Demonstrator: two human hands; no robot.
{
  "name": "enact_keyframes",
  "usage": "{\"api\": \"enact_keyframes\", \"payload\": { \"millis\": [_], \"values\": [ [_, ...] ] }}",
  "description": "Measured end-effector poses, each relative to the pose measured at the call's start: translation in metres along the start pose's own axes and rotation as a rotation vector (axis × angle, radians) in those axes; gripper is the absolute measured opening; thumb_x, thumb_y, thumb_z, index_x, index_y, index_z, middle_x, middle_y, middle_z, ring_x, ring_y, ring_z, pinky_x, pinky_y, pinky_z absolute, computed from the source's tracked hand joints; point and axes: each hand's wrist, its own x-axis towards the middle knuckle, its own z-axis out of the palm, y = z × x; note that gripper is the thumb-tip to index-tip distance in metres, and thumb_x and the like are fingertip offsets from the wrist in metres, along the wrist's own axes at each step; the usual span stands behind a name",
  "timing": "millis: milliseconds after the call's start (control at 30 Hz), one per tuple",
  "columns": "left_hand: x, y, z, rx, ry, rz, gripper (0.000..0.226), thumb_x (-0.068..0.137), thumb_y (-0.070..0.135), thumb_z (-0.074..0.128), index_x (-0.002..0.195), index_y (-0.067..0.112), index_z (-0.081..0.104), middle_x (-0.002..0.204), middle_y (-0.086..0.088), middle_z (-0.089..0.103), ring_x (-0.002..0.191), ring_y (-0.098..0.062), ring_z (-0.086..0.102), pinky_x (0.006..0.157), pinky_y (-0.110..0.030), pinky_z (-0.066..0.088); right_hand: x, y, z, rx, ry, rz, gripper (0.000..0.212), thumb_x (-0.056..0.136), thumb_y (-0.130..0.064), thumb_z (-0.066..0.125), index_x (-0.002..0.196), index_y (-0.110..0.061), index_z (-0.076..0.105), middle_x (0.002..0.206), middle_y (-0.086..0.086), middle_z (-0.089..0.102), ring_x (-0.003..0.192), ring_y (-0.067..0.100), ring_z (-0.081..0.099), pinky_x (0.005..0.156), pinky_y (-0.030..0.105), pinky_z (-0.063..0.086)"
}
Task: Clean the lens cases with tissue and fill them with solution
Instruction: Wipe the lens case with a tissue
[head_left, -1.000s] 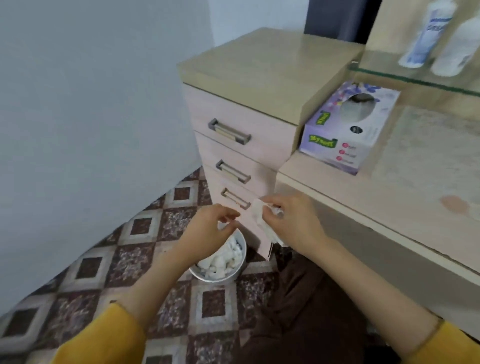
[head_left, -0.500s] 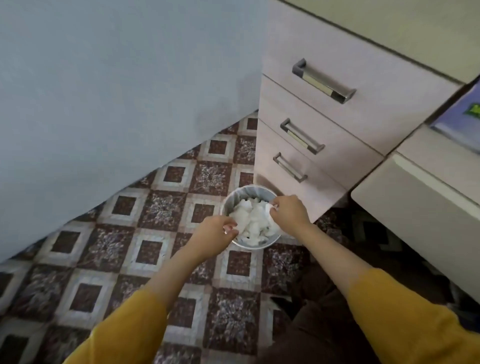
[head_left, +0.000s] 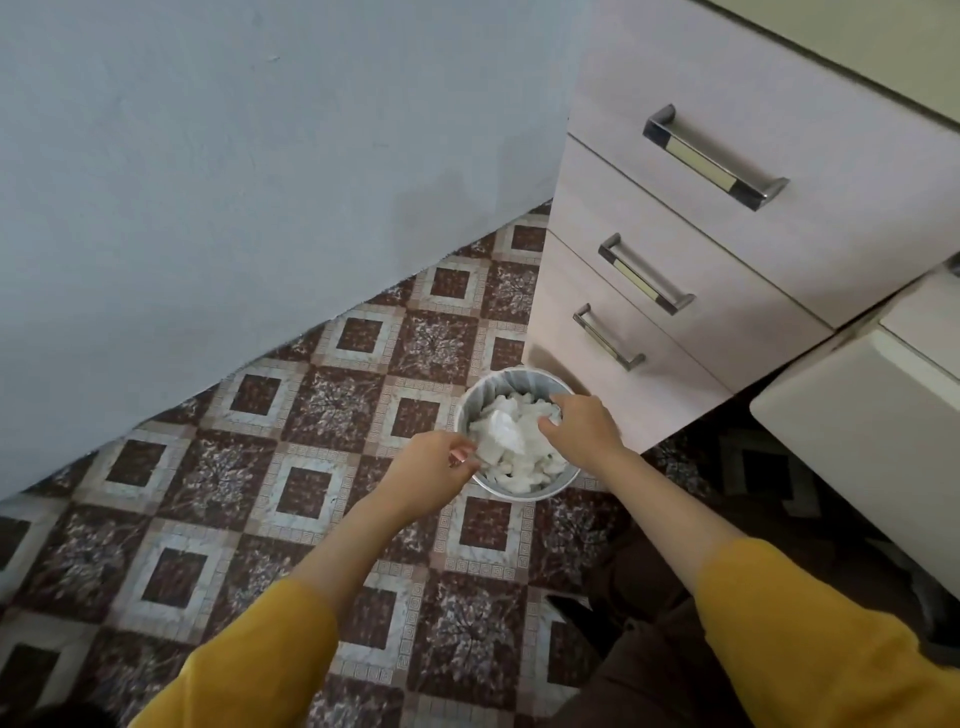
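Left hand (head_left: 432, 464), right hand (head_left: 583, 427) extended downward (forearms bare).

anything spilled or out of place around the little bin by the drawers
Nothing spilled. The small bin is heaped nearly to its rim with crumpled tissue, all inside it; the tiled floor around shows no strays. The three drawers are shut.

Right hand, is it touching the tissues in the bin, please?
Cannot tell: in the head view the right hand overlaps the tissues, height unclear.
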Motion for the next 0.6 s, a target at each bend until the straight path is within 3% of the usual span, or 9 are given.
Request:
{"api": "enact_keyframes", "payload": {
  "millis": [133, 367, 600],
  "values": [
    [-0.002, 0.005, -0.003, -0.005, 0.002, 0.004, 0.031, 0.092, 0.027, 0.053, 0.117, 0.012, 0.06, 0.109, 0.0, 0.066, 0.087, -0.008, 0.056, 0.078, -0.019, 0.043, -0.005, 0.002, 0.0, -0.006, -0.008, -0.013, 0.051, 0.09, -0.033, 0.052, 0.135, -0.009, 0.045, 0.114, 0.012, 0.063, 0.11, 0.026, 0.054, 0.085, 0.031, 0.043],
    [-0.019, 0.024, -0.015, 0.049, 0.031, 0.048, 0.03, 0.092, 0.03, 0.053, 0.116, 0.014, 0.061, 0.108, 0.001, 0.066, 0.09, -0.009, 0.058, 0.082, -0.023, 0.046, -0.03, -0.001, -0.013, 0.038, 0.032, -0.087, 0.044, 0.088, -0.036, 0.057, 0.124, -0.011, 0.057, 0.124, 0.004, 0.06, 0.113, 0.02, 0.054, 0.093, 0.03, 0.042],
    [-0.053, 0.067, -0.026, 0.067, 0.077, 0.166, 0.029, 0.09, 0.027, 0.056, 0.114, 0.014, 0.062, 0.11, -0.001, 0.066, 0.092, -0.009, 0.058, 0.083, -0.022, 0.046, -0.083, -0.007, -0.043, 0.081, 0.177, -0.223, 0.032, 0.087, -0.04, 0.058, 0.099, -0.012, 0.069, 0.097, 0.002, 0.068, 0.088, 0.017, 0.06, 0.073, 0.028, 0.045]
  ]
}}
